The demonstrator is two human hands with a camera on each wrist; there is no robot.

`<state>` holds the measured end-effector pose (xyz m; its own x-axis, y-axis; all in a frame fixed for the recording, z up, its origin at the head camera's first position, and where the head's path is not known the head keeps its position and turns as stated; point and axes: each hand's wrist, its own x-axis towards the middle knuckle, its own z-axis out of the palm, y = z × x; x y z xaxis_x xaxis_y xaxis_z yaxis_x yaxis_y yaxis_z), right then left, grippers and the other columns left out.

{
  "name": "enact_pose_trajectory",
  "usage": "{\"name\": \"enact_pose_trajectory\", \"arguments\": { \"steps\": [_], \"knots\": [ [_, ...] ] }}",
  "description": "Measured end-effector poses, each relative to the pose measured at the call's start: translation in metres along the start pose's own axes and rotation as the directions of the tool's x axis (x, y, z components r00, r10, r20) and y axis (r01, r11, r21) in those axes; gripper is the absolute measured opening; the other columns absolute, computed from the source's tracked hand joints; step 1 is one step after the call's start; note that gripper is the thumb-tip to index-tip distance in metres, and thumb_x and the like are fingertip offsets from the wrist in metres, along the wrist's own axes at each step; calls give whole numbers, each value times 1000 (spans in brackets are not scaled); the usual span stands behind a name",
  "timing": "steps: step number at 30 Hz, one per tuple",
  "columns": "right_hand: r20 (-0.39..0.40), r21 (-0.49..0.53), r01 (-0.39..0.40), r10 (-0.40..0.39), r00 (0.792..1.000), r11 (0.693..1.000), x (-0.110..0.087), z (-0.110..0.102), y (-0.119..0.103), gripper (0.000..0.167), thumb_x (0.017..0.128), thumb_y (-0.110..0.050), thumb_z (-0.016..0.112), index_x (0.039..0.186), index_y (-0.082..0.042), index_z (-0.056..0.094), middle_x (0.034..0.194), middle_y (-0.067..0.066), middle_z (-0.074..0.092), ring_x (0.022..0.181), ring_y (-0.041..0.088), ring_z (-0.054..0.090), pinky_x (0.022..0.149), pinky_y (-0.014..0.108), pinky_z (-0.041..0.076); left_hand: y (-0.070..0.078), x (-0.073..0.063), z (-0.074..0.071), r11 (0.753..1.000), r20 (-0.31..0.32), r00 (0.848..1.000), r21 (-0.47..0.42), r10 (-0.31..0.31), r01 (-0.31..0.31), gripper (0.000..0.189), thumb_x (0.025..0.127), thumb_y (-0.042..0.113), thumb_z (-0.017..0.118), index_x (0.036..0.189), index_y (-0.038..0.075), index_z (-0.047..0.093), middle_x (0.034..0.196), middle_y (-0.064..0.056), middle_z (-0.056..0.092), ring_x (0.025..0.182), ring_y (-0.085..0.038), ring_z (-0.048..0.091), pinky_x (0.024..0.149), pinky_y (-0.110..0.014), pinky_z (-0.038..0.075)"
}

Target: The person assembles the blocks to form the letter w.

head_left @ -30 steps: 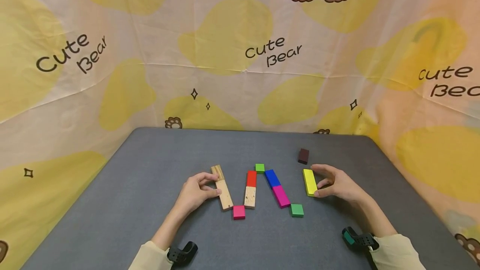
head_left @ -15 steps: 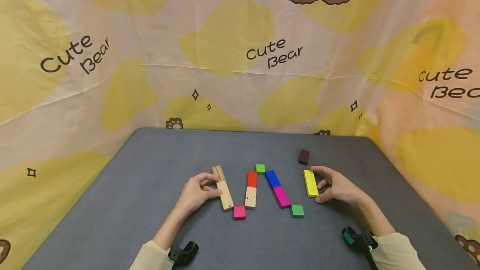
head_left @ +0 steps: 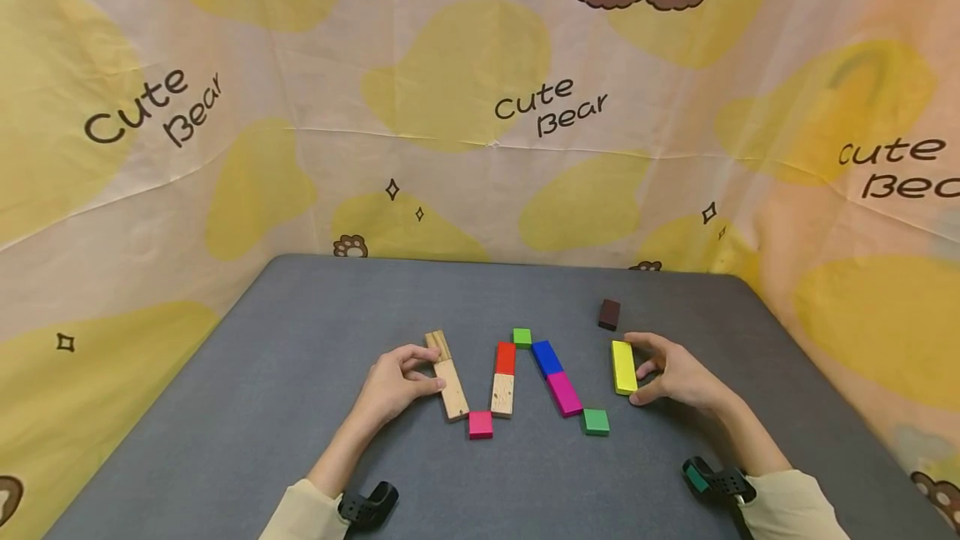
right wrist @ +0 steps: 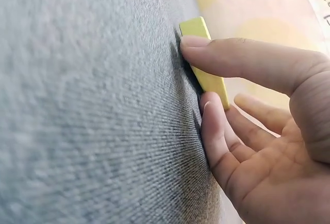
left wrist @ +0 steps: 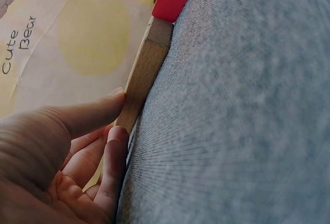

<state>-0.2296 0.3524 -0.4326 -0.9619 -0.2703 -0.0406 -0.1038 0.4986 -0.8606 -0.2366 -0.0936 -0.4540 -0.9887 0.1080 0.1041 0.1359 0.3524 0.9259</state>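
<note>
My left hand [head_left: 393, 383] rests its thumb and fingertips along the left edge of two plain wooden blocks, the upper one [head_left: 442, 342] and the lower one [head_left: 453, 394], laid end to end. In the left wrist view the thumb touches a wooden block's [left wrist: 148, 67] side; a pink-red block [left wrist: 174, 0] stands at its far end. My right hand [head_left: 681, 372] holds the yellow block [head_left: 623, 368] by its right side, index finger at the far corner and thumb at the near one. In the right wrist view the thumb covers part of the yellow block [right wrist: 209, 82].
Between the hands a zigzag row includes a pink block [head_left: 481, 425], red block [head_left: 506, 358], another wooden block [head_left: 502, 396], light-green block [head_left: 522, 338], blue block [head_left: 547, 357], magenta block [head_left: 564, 394] and green block [head_left: 596, 422]. A dark brown block [head_left: 609, 314] lies behind the yellow one.
The yellow block has turned slightly more upright, its far end shifting right. My right thumb has slid a little toward me along it. The left hand and the other blocks stay put.
</note>
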Motion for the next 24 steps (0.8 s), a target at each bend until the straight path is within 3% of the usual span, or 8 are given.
{"name": "enact_pose_trajectory", "arguments": {
  "steps": [12, 24],
  "knots": [
    [-178, 139, -65, 90, 980, 988, -33, 17, -17, 97, 71, -9, 88, 151, -7, 33, 148, 15, 37, 108, 30, 56, 83, 41, 44, 2, -1, 0, 1000, 2, 1000, -13, -2, 2, 34, 75, 5, 86, 105, 5, 71, 112, -4, 71, 72, -15, 67, 65, -30, 47],
    [-205, 91, -114, 131, 970, 989, -32, 38, -21, 95, 66, -11, 91, 147, -8, 41, 143, 14, 42, 104, 29, 56, 82, 39, 44, 2, 0, 0, 1000, 9, 1000, 6, -2, 2, 33, 75, 7, 86, 105, 7, 71, 113, -3, 70, 73, -15, 67, 67, -32, 47]
  ]
}}
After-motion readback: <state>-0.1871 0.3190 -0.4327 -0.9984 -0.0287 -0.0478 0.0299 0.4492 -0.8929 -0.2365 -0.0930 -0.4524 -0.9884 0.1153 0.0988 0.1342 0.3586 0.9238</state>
